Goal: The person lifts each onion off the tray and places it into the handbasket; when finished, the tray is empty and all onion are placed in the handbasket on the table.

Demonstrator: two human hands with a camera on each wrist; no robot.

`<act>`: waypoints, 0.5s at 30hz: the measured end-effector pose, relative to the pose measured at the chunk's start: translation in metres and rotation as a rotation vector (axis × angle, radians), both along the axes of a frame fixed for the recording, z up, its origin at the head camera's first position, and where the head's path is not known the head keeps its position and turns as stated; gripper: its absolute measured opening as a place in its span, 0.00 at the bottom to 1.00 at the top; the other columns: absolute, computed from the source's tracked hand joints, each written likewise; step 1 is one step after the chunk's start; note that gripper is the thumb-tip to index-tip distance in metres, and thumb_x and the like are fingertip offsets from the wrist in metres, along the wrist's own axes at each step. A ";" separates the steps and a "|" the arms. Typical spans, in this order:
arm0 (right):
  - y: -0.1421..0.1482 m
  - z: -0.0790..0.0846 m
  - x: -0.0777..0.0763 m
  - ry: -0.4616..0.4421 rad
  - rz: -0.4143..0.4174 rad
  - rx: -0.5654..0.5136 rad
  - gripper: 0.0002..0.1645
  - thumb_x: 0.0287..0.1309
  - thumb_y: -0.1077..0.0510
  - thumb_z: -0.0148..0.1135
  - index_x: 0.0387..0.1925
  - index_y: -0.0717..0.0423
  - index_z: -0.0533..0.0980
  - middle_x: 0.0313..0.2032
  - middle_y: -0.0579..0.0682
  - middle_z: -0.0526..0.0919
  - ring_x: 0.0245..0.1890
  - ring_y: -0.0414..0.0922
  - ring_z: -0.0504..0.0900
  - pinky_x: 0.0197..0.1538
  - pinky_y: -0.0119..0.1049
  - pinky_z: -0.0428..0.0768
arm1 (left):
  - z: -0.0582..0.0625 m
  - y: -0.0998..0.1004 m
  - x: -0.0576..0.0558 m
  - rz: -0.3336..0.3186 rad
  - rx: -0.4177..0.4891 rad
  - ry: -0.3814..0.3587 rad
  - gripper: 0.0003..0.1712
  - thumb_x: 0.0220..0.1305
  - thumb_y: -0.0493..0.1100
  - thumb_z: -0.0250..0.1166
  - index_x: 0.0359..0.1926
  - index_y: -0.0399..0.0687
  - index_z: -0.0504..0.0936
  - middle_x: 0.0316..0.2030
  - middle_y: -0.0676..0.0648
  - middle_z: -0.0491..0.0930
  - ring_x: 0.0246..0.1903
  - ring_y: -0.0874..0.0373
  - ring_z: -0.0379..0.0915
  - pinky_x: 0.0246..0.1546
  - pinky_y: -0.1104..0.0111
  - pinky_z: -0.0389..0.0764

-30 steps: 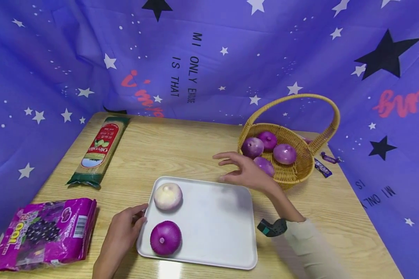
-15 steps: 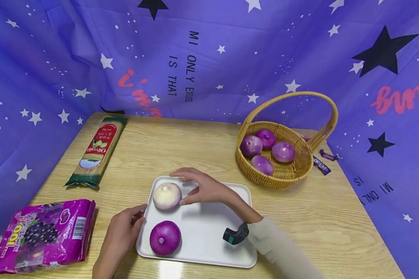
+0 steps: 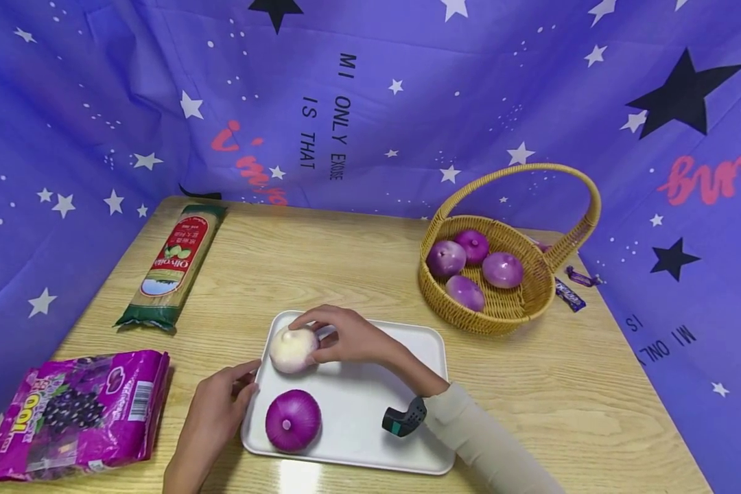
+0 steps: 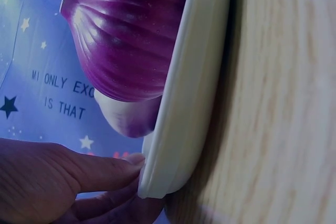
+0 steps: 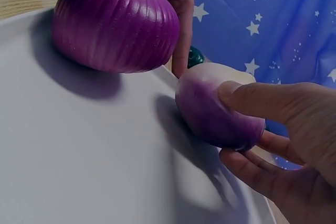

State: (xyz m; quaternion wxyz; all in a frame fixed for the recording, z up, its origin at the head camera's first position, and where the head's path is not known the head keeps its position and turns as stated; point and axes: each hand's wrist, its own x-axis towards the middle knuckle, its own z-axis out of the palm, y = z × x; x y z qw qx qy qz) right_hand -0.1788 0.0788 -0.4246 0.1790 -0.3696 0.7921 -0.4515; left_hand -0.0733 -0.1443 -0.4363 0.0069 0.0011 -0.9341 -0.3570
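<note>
On the left part of a white rectangular tray [image 3: 358, 418] sit two onions. My right hand [image 3: 353, 336] holds the farther one, a pale onion [image 3: 290, 353] with a purple lower side; in the right wrist view the thumb [image 5: 257, 98] presses on it and the fingers curl round its other side. The nearer one is a deep purple onion [image 3: 293, 421], upright with its stem end on top and touched by neither hand. At the tray's left rim, my left hand [image 3: 215, 410] pinches the edge, its thumb [image 4: 113, 170] over the rim in the left wrist view.
A wicker basket [image 3: 508, 303] with a tall handle and several purple onions stands at the back right. Small wrapped candies [image 3: 569, 295] lie beside it. A noodle packet [image 3: 175, 261] is at the back left, and a purple grape-print bag [image 3: 80, 415] at the front left.
My right hand has swung left from beside the basket, over the tray, and taken hold of the pale onion. My left hand has stayed at the tray's rim.
</note>
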 end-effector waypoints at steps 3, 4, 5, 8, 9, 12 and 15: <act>0.002 0.014 0.006 -0.005 -0.015 -0.009 0.29 0.41 0.58 0.68 0.50 0.47 0.71 0.49 0.43 0.71 0.47 0.42 0.72 0.42 0.35 0.76 | 0.001 0.001 -0.001 0.000 -0.002 -0.001 0.19 0.51 0.34 0.63 0.47 0.44 0.78 0.28 0.49 0.79 0.29 0.60 0.73 0.31 0.65 0.72; 0.003 0.018 0.008 -0.013 -0.020 -0.014 0.29 0.41 0.59 0.68 0.50 0.49 0.71 0.49 0.45 0.71 0.47 0.43 0.73 0.42 0.37 0.76 | 0.001 0.001 -0.001 -0.002 -0.003 -0.001 0.19 0.51 0.34 0.63 0.47 0.44 0.78 0.28 0.49 0.79 0.29 0.60 0.73 0.31 0.65 0.72; 0.004 0.023 0.010 -0.026 -0.026 -0.022 0.29 0.41 0.61 0.68 0.50 0.51 0.71 0.49 0.47 0.71 0.47 0.45 0.73 0.42 0.38 0.76 | 0.001 0.001 -0.001 -0.003 -0.006 -0.001 0.19 0.51 0.34 0.63 0.47 0.44 0.78 0.28 0.49 0.79 0.28 0.60 0.73 0.31 0.65 0.72; 0.010 0.034 0.014 -0.067 -0.040 -0.046 0.29 0.41 0.63 0.67 0.50 0.54 0.71 0.50 0.51 0.71 0.48 0.48 0.72 0.43 0.41 0.76 | 0.001 0.001 0.000 -0.009 -0.001 0.005 0.19 0.51 0.34 0.63 0.47 0.43 0.78 0.28 0.49 0.79 0.28 0.60 0.72 0.31 0.65 0.72; 0.012 0.036 0.014 -0.075 -0.048 -0.055 0.29 0.41 0.63 0.67 0.50 0.54 0.71 0.50 0.51 0.71 0.48 0.49 0.72 0.43 0.41 0.75 | 0.001 0.002 0.000 -0.012 0.004 0.010 0.19 0.51 0.34 0.63 0.47 0.43 0.78 0.28 0.49 0.79 0.28 0.60 0.73 0.31 0.65 0.72; 0.022 0.043 0.012 -0.085 -0.074 -0.074 0.29 0.41 0.64 0.67 0.50 0.54 0.71 0.50 0.51 0.71 0.49 0.49 0.71 0.44 0.41 0.75 | 0.000 0.002 0.001 -0.013 0.007 0.020 0.19 0.51 0.34 0.63 0.47 0.42 0.78 0.27 0.49 0.79 0.28 0.60 0.73 0.30 0.66 0.73; 0.035 0.052 0.008 -0.081 -0.112 -0.087 0.29 0.41 0.65 0.67 0.50 0.54 0.71 0.50 0.50 0.70 0.49 0.49 0.71 0.44 0.40 0.75 | 0.000 0.002 0.001 -0.007 0.005 0.016 0.18 0.51 0.34 0.63 0.47 0.43 0.78 0.28 0.49 0.79 0.28 0.61 0.73 0.30 0.67 0.73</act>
